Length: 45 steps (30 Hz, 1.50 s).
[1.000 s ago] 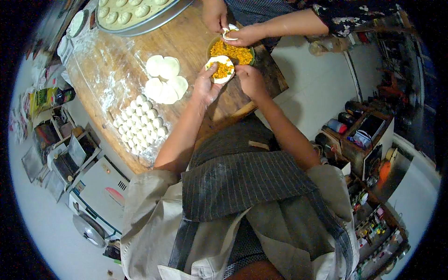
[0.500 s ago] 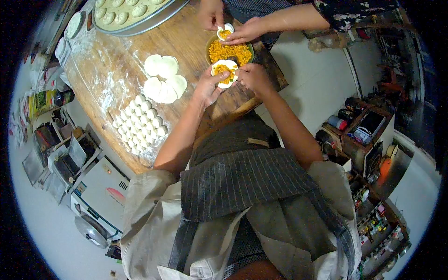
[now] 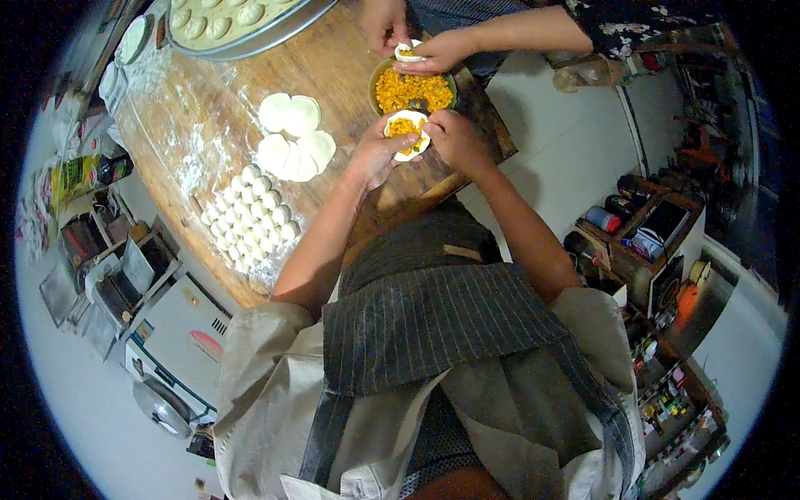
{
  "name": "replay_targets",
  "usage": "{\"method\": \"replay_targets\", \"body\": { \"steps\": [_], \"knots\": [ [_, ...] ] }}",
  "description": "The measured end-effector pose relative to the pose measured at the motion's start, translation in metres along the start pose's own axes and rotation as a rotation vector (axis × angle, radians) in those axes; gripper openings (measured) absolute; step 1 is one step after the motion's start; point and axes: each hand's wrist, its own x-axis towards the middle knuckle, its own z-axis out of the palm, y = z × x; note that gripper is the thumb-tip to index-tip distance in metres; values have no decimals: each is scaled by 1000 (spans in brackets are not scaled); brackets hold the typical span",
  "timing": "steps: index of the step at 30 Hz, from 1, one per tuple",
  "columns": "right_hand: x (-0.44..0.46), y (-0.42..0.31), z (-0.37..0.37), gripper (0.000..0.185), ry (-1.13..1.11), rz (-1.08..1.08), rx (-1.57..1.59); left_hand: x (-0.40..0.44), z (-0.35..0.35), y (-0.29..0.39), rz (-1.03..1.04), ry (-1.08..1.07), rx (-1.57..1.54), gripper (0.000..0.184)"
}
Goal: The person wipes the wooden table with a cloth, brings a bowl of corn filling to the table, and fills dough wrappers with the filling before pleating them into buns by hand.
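Over the table's near edge, my left hand [image 3: 375,156] cradles a round dough wrapper [image 3: 407,115] with orange-yellow filling [image 3: 403,127] heaped on it. Its thumb lies across the filling. The fingers of my right hand [image 3: 456,140] are closed on the wrapper's right edge. Just beyond stands a bowl [image 3: 373,98] of the same crumbly filling, with a dark utensil [image 3: 418,105] partly visible in it. Flat dough wrappers [image 3: 273,155] overlap on the table to the left. Nearer me, many small dough pieces [image 3: 250,218] sit close together.
Across the bowl, another person's hands [image 3: 442,52] hold a smaller filled wrapper [image 3: 408,47]. A large round tray [image 3: 250,52] of pleated buns [image 3: 250,14] stands at the far left of the wooden table [image 3: 225,108]. Flour dusts the left side. Shelves [image 3: 658,225] are at the right.
My hands and the wrapper have shifted slightly right. The right fingers stay at the wrapper's edge. The other person's hands have moved a little up, their wrapper now more folded.
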Motion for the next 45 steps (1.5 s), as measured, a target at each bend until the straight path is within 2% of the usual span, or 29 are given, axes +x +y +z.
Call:
{"method": "replay_targets", "body": {
  "steps": [3, 7, 9, 10, 12, 13, 15, 17, 19, 22, 24, 27, 29, 31, 32, 34, 35, 37, 38, 39, 40, 41, 42, 44, 45],
  "knots": [
    [0, -3, -1, 24, 76, -129, -114, -1, 2, 2, -7, 44, -9, 41],
    [0, -10, -5, 26, 68, -56, 29, -5, 6, 11, -18, 38, 32, 44],
    [6, -5, -6, 26, -191, 148, 183, -4, 2, 9, -15, 15, 62, 42],
    [7, -4, -6, 26, -194, 147, 183, -2, 0, 7, -11, -11, 93, 40],
    [7, -2, -6, 19, -121, 65, 42, 0, 0, 4, -11, 32, 124, 38],
    [7, -2, -6, 19, -123, 65, 41, 1, 0, 3, -11, 76, 158, 36],
    [6, -5, -6, 23, -40, -83, -107, 2, 0, 6, -32, 113, 218, 38],
    [1, -12, -5, 23, -23, -85, -88, 1, 2, 11, -52, 145, 279, 40],
    [2, -15, -5, 22, -7, -85, -69, -4, 4, 18, -36, 81, 360, 40],
    [8, -9, -1, 21, -101, -149, 68, -8, 11, 26, -79, 91, 305, 37],
    [10, -6, 3, 21, -71, -65, 102, -7, 10, 27, -98, 89, 347, 37],
    [9, -10, -3, 21, -26, -121, -49, -7, 9, 28, -106, 101, 445, 37],
    [6, -12, -1, 20, -22, -94, -25, -5, 6, 29, -93, 111, 503, 38],
    [7, -11, 2, 20, -16, -65, -1, 0, -3, 30, -103, 12, 554, 42],
    [9, -9, 5, 19, -34, -125, 59, 7, -8, 27, -103, 11, 555, 42],
    [9, -13, 2, 19, -50, -184, 118, 13, -7, 29, 128, -62, 605, 49],
    [10, -15, -1, 19, -39, -141, 63, 14, -9, 33, 129, -64, 607, 49],
    [10, -24, -9, 20, -25, -98, 8, -6, 18, 74, -120, 2, 652, 49],
    [9, -29, -11, 20, 81, -104, 19, -4, 16, 71, -116, -1, 656, 49],
    [7, -33, -12, 20, 186, -110, 31, -2, 15, 65, -37, 87, 426, 47],
    [4, -35, -13, 20, 188, -111, 31, -2, 13, 60, 39, 174, 193, 44],
    [2, -38, -12, 20, 222, -115, 3, -3, 13, 51, 68, 119, -40, 38],
    [3, -40, -12, 20, 258, -121, -24, -3, 19, 42, 71, 118, -35, 38],
    [1, -33, -2, 19, 269, -77, -68, 0, 25, 19, 252, 134, -170, 36],
    [-1, -30, 1, 17, 274, -30, -116, 2, 27, 14, 279, 130, -152, 38]
  ]
}}
